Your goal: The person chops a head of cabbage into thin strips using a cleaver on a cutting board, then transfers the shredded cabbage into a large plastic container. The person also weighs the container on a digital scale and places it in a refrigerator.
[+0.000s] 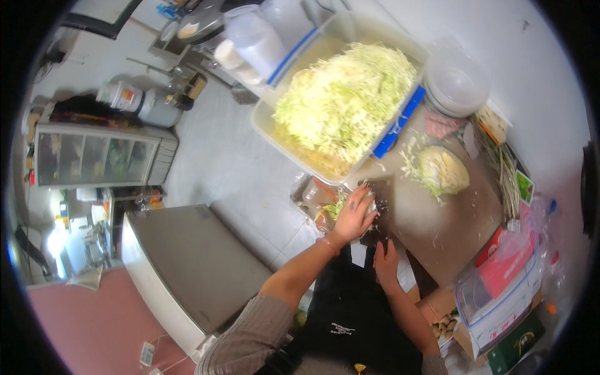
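Note:
My left hand (354, 216) lies with spread fingers on the flat of a dark, broad blade (383, 197), over bits of shredded cabbage. The fingers of my right hand (386, 263) are closed around the blade's handle at its near end. Past the blade, a large clear plastic tub with blue clips (262, 122) holds a heap of shredded cabbage (347, 103). A cut piece of cabbage (444, 169) rests on the cutting board (445, 229) to the right, with loose shreds around it. What lies under my left palm is hidden.
Stacked clear plastic bowls (457, 84) stand beyond the board, near a pink cloth (443, 124). A bin with cabbage scraps (323, 194) is below the board's left edge. Boxes and plastic bags (508, 262) crowd the right side. A grey-topped chest (197, 262) stands at left.

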Demonstrator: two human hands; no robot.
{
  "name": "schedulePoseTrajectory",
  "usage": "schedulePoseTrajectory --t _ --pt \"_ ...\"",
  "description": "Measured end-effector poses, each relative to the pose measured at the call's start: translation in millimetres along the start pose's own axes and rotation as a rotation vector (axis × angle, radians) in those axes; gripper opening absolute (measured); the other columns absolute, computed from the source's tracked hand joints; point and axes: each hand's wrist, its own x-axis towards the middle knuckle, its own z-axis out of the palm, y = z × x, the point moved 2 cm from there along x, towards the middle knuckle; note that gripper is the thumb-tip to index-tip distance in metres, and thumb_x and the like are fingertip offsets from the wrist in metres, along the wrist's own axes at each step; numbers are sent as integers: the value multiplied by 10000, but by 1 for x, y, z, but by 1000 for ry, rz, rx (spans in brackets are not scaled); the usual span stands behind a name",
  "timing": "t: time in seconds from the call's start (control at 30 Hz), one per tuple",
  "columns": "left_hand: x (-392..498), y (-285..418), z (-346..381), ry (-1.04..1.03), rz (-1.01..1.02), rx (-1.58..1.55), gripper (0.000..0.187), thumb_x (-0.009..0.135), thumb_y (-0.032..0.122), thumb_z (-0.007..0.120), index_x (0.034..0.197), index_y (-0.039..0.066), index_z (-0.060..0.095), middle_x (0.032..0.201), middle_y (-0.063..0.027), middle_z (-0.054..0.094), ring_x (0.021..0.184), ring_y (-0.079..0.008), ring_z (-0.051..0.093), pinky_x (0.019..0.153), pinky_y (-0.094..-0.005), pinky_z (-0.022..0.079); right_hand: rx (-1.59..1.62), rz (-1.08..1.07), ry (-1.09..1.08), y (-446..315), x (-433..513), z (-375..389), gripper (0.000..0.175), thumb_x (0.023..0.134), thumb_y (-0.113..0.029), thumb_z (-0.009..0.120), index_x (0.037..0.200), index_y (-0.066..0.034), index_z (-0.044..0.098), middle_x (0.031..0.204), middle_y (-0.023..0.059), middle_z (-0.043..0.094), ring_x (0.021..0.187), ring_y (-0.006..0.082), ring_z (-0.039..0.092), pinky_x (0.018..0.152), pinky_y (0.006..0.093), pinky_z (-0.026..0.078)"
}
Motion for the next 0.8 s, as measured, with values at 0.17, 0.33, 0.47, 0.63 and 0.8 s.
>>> schedulePoseTrajectory --t 0.17,0.33,0.47,0.63,0.8 --pt "-40 -10 -46 85 -140 202 388 882 71 724 1238 25 576 1375 -205 512 1341 -423 476 1113 -503 412 -355 -301 36 -30 -10 -5 196 1015 -202 607 1012 -7 591 796 226 632 733 442 622 634 495 473" --pt "-41 1 -81 165 -163 116 357 842 -4 727 1174 37 602 1304 -177 551 1207 -392 540 1021 -478 457 -492 -388 88 -57 -14 -31 190 997 -198 631 971 -17 579 805 225 626 756 437 629 661 474 482" --pt "-12 28 -109 242 -33 121 301 834 -21 723 1114 37 630 1144 -154 625 1081 -378 609 936 -459 505 -476 -311 44 -51 -14 -44 193 997 -203 634 995 -13 601 812 229 629 754 426 622 650 479 471" --pt "103 -2 -163 417 -224 273 211 841 5 737 1046 25 697 1000 -196 693 934 -387 671 790 -434 541 -425 -297 47 -43 -20 -51 197 996 -203 630 1010 -8 602 827 239 637 750 440 611 648 496 458" --pt "164 -84 -150 95 -326 446 213 816 110 736 1004 11 725 961 -198 710 889 -380 694 810 -459 555 -364 -283 65 -53 -27 -50 203 996 -196 621 1030 2 592 841 248 641 772 457 617 666 494 469"
